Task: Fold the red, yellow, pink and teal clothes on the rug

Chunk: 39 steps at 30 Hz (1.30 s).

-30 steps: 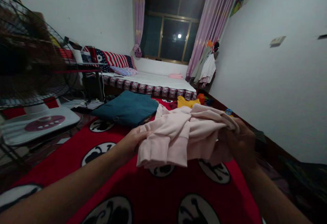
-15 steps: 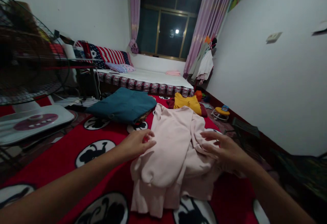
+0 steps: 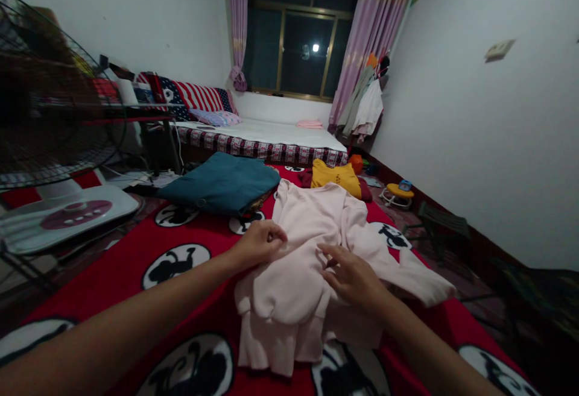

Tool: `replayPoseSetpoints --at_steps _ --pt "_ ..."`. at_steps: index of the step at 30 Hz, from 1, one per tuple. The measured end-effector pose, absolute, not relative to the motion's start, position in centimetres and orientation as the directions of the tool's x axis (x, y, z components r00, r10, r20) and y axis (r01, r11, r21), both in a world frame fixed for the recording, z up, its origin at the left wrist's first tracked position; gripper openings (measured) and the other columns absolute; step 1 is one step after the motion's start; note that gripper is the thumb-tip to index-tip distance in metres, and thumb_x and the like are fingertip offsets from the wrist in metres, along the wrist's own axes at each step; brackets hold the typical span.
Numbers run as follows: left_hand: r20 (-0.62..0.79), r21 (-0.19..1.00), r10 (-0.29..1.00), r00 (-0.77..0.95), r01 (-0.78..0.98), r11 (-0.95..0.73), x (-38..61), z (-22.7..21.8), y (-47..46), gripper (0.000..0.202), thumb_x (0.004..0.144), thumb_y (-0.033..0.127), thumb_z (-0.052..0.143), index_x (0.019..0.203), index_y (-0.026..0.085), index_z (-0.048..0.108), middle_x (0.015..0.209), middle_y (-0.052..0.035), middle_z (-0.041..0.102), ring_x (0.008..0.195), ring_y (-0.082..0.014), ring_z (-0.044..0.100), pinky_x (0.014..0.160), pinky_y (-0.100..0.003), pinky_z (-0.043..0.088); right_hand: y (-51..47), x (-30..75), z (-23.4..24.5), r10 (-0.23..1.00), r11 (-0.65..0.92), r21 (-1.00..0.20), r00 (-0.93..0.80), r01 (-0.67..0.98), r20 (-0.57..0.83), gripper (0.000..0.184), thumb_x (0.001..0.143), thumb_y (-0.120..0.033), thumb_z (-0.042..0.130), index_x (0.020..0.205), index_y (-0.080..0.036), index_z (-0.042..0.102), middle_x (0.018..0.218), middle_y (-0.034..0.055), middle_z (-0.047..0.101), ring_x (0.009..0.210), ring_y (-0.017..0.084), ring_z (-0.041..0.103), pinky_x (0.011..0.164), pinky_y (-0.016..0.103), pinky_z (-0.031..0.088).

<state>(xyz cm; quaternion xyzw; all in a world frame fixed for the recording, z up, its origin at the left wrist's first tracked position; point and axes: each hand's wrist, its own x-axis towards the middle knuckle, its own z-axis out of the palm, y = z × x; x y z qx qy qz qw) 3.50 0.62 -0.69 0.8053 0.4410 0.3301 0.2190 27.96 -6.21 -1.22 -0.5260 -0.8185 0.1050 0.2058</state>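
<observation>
A pale pink sweatshirt (image 3: 289, 293) lies on the red patterned cover (image 3: 122, 281), one sleeve folded over its body and the other stretching out to the right. My left hand (image 3: 262, 242) is at its left side, fingers curled in and closed on the edge of the cloth, where creases run toward the middle. Over the middle of the sweatshirt is my right hand (image 3: 348, 272), palm down, with its fingers apart and their tips at the fabric. The hem end lies closest to me, bunched in folds.
A folded teal garment (image 3: 221, 184) lies beyond my left hand. Yellow and dark red clothes (image 3: 335, 176) are at the far end. A fan (image 3: 76, 209) stands at the left, a small yellow stool (image 3: 400, 191) and a dark folding stool (image 3: 441, 224) at the right. A bed (image 3: 271, 137) stands behind.
My right hand has moved left from the right sleeve to the middle of the sweatshirt. The right sleeve now extends outward. My left fingers have curled closed, and the cloth has creased between the hands.
</observation>
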Motion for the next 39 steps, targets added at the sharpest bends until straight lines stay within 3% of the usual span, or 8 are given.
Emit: replayPoseSetpoints --at_steps 6,9,13,18,23,27,32,39 --pt "0.501 0.521 0.848 0.172 0.723 -0.454 -5.9 9.1 1.2 0.022 0.067 0.028 0.054 0.074 0.019 0.072 0.074 0.0003 0.063 0.066 -0.0144 0.055 0.063 -0.023 0.044 -6.3 30.9 0.2 0.914 0.398 -0.442 -0.304 0.804 0.268 0.031 0.082 -0.03 0.055 0.11 -0.019 0.064 0.099 0.0083 0.067 0.085 0.02 0.064 0.075 0.031 0.049" --pt "0.612 0.347 0.79 0.016 0.893 -0.286 -12.4 12.2 2.3 0.02 0.065 0.03 0.054 0.076 0.021 0.068 0.078 0.0024 0.056 0.082 -0.0191 0.058 0.088 -0.03 0.043 -6.1 32.0 0.4 0.926 0.37 -0.426 -0.288 0.826 0.245 0.025 0.081 -0.03 0.055 0.099 -0.018 0.069 0.09 0.0077 0.07 0.08 0.02 0.064 0.074 0.03 0.049" --pt "0.543 0.17 0.837 -0.066 0.985 -0.032 -19.0 11.2 4.0 0.018 0.062 0.025 0.05 0.068 0.017 0.065 0.079 -0.0008 0.05 0.108 -0.0316 0.053 0.103 -0.051 0.028 -5.7 32.5 0.9 0.94 0.334 -0.442 -0.258 0.832 0.225 0.023 0.079 -0.032 0.057 0.091 -0.019 0.071 0.086 0.0063 0.072 0.077 0.02 0.064 0.072 0.029 0.049" --pt "0.547 0.089 0.829 0.115 0.977 -0.195 -16.1 7.2 4.7 0.016 0.065 0.019 0.055 0.074 0.016 0.067 0.095 -0.0027 0.058 0.109 -0.0267 0.051 0.106 -0.045 0.029 -3.1 33.6 2.4 0.957 0.25 -0.501 -0.134 0.829 0.256 0.024 0.078 -0.036 0.055 0.086 -0.02 0.072 0.081 0.0033 0.072 0.067 0.018 0.064 0.063 0.027 0.049" --pt "0.319 0.286 0.725 0.611 0.667 -0.688 -3.7 3.0 2.9 0.037 0.077 0.012 0.049 0.108 0.022 0.067 0.122 -0.0071 0.057 0.111 -0.0232 0.054 0.101 -0.032 0.038 1.7 36.0 2.8 0.964 0.033 -0.304 0.051 0.952 0.263 0.043 0.076 -0.028 0.059 0.118 -0.018 0.061 0.105 0.0089 0.07 0.073 0.019 0.068 0.071 0.028 0.048" --pt "0.148 0.464 0.527 0.837 0.412 -0.784 1.7 1.8 0.7 0.049 0.079 0.009 0.048 0.123 0.027 0.059 0.134 -0.0079 0.05 0.119 -0.0222 0.05 0.101 -0.031 0.039 3.7 37.6 1.1 0.98 -0.16 -0.088 0.169 0.983 0.103 0.074 0.072 -0.044 0.067 0.132 -0.008 0.046 0.105 0.0182 0.068 0.095 0.029 0.065 0.074 0.033 0.046" --pt "0.097 0.633 0.487 0.868 0.323 -0.703 2.1 2.4 -0.7 0.054 0.071 0.008 0.053 0.121 0.026 0.06 0.113 -0.0054 0.061 0.096 -0.0172 0.059 0.083 -0.023 0.046 3.9 38.3 -1.8 0.987 -0.152 -0.044 0.154 0.987 0.035 0.053 0.077 -0.052 0.059 0.11 -0.011 0.063 0.104 0.0184 0.068 0.095 0.028 0.065 0.072 0.031 0.045" --pt "0.215 0.571 0.561 0.8 0.363 -0.737 2.1 1.6 -0.4 0.039 0.072 0.005 0.046 0.096 0.02 0.074 0.085 -0.0054 0.065 0.075 -0.0137 0.06 0.068 -0.02 0.045 4.4 38.9 -0.2 0.996 -0.056 -0.058 0.06 0.997 0.067 0.024 0.074 -0.037 0.064 0.069 -0.014 0.069 0.072 0.0099 0.069 0.068 0.02 0.063 0.056 0.026 0.038"
